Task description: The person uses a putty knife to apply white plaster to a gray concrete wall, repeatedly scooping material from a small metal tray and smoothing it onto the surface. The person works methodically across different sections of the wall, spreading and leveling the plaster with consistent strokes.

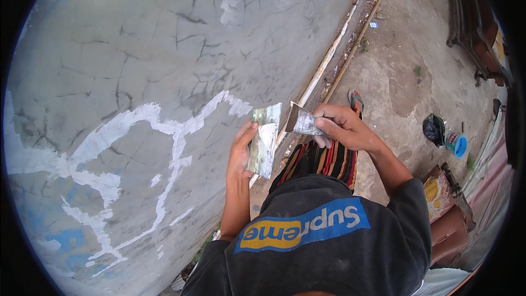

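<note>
In my left hand [239,152] is a flat rectangular putty board [259,160], held upright by its edge. White putty [268,136] lies smeared across its face. My right hand [349,127] grips a putty knife [301,120], its wide metal blade pointing left toward the board with a small gap between them. The knife's handle is hidden within my fingers. To the left stands a cracked grey wall [148,60], with branching white filler strips [176,131] along several cracks; the nearest strip ends a little left of the board.
A pale pole [359,38] runs along the wall's foot, beside the dirt-stained concrete floor [405,66]. To the right are a black plastic bag [434,129] and a blue-rimmed bucket [458,144]. Brown furniture [476,27] stands at the far right; a brown chair [448,230] is nearer.
</note>
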Tool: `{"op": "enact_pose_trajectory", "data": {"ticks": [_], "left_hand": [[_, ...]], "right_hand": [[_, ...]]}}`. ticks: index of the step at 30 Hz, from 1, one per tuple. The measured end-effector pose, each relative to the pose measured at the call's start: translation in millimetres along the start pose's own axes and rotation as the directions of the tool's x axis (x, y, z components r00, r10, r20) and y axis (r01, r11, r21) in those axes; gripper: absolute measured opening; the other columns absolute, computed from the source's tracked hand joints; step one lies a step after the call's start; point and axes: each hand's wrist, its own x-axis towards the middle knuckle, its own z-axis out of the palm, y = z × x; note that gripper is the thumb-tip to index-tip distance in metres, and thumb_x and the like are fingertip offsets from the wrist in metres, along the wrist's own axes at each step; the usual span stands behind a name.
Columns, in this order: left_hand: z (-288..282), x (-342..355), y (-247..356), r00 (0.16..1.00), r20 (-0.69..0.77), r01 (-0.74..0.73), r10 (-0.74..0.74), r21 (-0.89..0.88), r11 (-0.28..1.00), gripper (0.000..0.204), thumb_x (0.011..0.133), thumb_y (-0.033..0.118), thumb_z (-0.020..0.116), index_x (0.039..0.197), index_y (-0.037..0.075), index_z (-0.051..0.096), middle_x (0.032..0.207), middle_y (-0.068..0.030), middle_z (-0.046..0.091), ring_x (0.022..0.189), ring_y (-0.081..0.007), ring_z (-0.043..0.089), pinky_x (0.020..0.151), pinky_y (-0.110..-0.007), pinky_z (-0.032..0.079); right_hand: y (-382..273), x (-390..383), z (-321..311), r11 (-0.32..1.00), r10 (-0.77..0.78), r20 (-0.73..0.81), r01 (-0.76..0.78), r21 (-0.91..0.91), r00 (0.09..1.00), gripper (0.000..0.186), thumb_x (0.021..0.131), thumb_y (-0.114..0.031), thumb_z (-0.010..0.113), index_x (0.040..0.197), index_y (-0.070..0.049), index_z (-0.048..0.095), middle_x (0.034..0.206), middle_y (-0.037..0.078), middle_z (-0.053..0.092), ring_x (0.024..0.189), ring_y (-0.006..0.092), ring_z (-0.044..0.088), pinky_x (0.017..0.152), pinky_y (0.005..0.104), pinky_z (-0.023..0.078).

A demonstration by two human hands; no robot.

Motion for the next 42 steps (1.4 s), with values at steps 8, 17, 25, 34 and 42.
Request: {"op": "enact_pose_trajectory", "data": {"ticks": [8,17,25,34,42], "left_hand": [[11.3,-3.9,0.6,0.999,0.038,-0.034,0.038,-0.093,0.995,0.033,0.095,0.028,0.055,0.112,0.0,0.054,0.068,-0.0046,0.057,0.035,-0.0104,0.048,0.03,-0.023,0.037],[1.6,0.5,4.7,1.0,-0.028,0.006,-0.008,-0.057,0.998,0.038,0.094,0.025,0.056,0.119,-0.003,0.052,0.083,-0.0086,0.059,0.056,-0.0139,0.055,0.048,-0.026,0.041],[-4.3,2.5,6.7,0.982,0.177,0.073,-0.07,-0.008,0.997,0.049,0.095,0.019,0.057,0.133,-0.009,0.046,0.113,-0.0169,0.064,0.09,-0.022,0.068,0.073,-0.035,0.06],[-5.7,2.7,8.8,0.983,0.186,-0.01,0.004,0.034,0.999,0.041,0.098,0.02,0.052,0.13,-0.006,0.048,0.114,-0.0138,0.064,0.097,-0.0168,0.066,0.083,-0.028,0.053],[-5.0,6.7,4.1,0.983,0.177,-0.081,0.048,0.186,0.979,0.04,0.101,0.02,0.049,0.131,-0.005,0.046,0.115,-0.0119,0.063,0.1,-0.0137,0.063,0.085,-0.026,0.05]], "right_hand": [[20.5,16.6,6.9,0.999,0.039,0.031,-0.039,0.008,0.999,0.026,0.103,-0.025,0.048,0.095,-0.002,0.058,0.061,-0.003,0.048,0.054,0.0039,0.043,0.049,0.0228,0.036],[19.4,-9.9,-14.4,0.98,0.196,0.098,-0.198,0.008,0.976,0.028,0.102,-0.027,0.051,0.088,-0.004,0.058,0.061,-0.004,0.048,0.051,0.0026,0.045,0.046,0.0208,0.035],[-17.8,18.9,-19.2,0.924,0.01,0.109,0.032,-0.381,0.994,0.027,0.098,-0.024,0.058,0.085,0.0,0.061,0.062,0.003,0.052,0.058,0.0098,0.047,0.054,0.0279,0.038],[-1.8,10.4,-42.5,0.797,0.164,0.132,-0.053,-0.601,0.977,0.023,0.095,-0.024,0.061,0.092,-0.001,0.064,0.067,0.01,0.058,0.062,0.0143,0.053,0.058,0.0301,0.041],[-15.9,-3.4,-49.7,0.848,0.145,-0.042,-0.146,-0.51,0.989,0.016,0.092,-0.017,0.062,0.096,-0.002,0.065,0.073,0.006,0.066,0.064,0.0119,0.059,0.061,0.0294,0.046]]}}
